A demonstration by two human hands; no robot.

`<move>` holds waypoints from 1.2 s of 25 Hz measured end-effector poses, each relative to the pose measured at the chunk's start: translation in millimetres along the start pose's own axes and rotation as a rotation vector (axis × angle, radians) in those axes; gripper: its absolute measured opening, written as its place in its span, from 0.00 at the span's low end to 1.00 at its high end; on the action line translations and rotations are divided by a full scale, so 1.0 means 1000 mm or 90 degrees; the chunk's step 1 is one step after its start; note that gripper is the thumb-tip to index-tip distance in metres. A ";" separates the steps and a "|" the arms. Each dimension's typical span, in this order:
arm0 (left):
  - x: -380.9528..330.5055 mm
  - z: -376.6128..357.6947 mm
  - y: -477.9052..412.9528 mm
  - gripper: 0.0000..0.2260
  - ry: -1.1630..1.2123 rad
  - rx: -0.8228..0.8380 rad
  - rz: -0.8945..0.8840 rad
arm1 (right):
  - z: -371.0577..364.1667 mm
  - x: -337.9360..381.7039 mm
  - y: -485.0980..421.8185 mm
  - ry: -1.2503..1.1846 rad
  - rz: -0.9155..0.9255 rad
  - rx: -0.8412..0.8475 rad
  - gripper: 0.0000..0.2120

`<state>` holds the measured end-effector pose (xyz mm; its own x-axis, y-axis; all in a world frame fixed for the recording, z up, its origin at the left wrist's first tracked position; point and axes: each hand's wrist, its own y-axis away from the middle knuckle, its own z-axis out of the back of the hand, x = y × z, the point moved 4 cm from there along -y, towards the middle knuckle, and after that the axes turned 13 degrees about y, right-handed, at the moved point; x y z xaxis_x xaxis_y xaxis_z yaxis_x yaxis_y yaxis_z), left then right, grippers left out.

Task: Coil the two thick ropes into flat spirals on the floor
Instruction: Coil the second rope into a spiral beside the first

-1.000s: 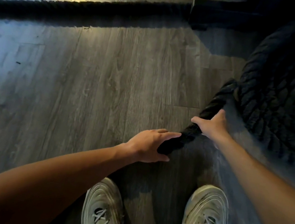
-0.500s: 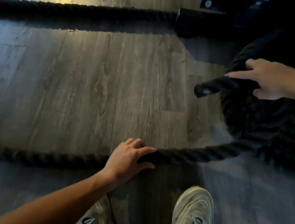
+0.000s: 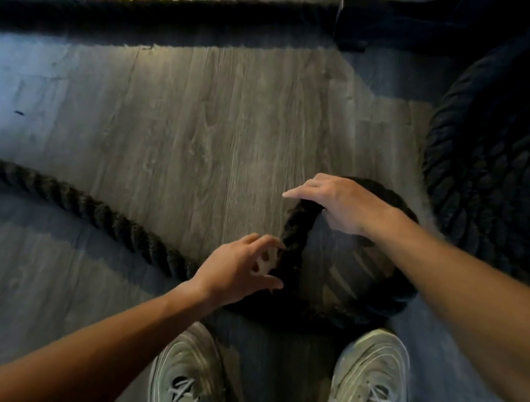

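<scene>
The left hand (image 3: 240,267) reaches forward with its fingers spread and loosely bent. The fingertips touch the loose rope (image 3: 92,207) close to its free end, and nothing is clasped in the palm. The right hand (image 3: 342,201) lies over the top of the rope's curve, with its fingers curled down round the strand and holding it, while the index finger points left.

At the far left, the loose rope enters at mid height and runs diagonally down across the grey plank floor (image 3: 200,116). It passes under the left wrist, then sweeps round in front of the shoes as a single open ring. The ring rises behind the right forearm and comes back over the top under the right hand, with the end dropping down to the left fingertips. Bare floor shows inside the ring.

Further away, a straight rope (image 3: 146,17) stretches from the left edge to a dark block (image 3: 356,26). Below, the left shoe (image 3: 187,377) and right shoe (image 3: 371,382) stand just behind the ring. At the right edge, a finished coil (image 3: 506,173) lies flat in shadow, near the ring but apart from it.
</scene>
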<state>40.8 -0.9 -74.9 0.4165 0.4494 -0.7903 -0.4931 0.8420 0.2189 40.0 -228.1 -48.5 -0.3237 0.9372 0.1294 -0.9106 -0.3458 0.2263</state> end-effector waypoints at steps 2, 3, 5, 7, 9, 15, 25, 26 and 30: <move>-0.003 0.012 -0.016 0.26 -0.072 0.079 -0.087 | -0.003 -0.012 0.021 -0.176 -0.156 -0.081 0.36; -0.006 0.020 -0.028 0.23 -0.096 0.121 -0.146 | -0.007 -0.021 0.040 -0.198 -0.265 -0.152 0.32; -0.014 0.032 -0.053 0.20 -0.184 0.176 -0.287 | -0.023 -0.031 0.091 -0.156 -0.563 -0.242 0.27; -0.027 0.034 -0.073 0.22 -0.320 0.227 -0.380 | -0.050 -0.017 0.134 -0.214 -0.793 -0.200 0.30; -0.038 0.026 -0.088 0.25 -0.458 0.322 -0.432 | -0.066 0.000 0.151 -0.285 -0.820 -0.196 0.29; -0.043 0.009 -0.084 0.29 -0.641 0.193 -0.383 | -0.036 -0.013 0.127 -0.469 -0.658 -0.198 0.18; -0.046 -0.015 -0.057 0.31 -0.293 0.033 0.189 | -0.040 0.018 0.057 -0.547 -0.586 -0.195 0.14; -0.042 -0.014 -0.058 0.31 -0.217 0.030 0.247 | -0.045 0.026 0.067 -0.549 -0.623 -0.209 0.14; -0.028 -0.004 -0.064 0.32 0.091 0.072 0.479 | -0.059 0.079 0.098 -0.555 -0.615 -0.144 0.39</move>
<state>57.9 -68.7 -69.4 -0.1058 0.8760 -0.4705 -0.5201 0.3546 0.7770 -89.5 -184.9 -72.9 0.6696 0.4351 0.6019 -0.7297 0.5365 0.4239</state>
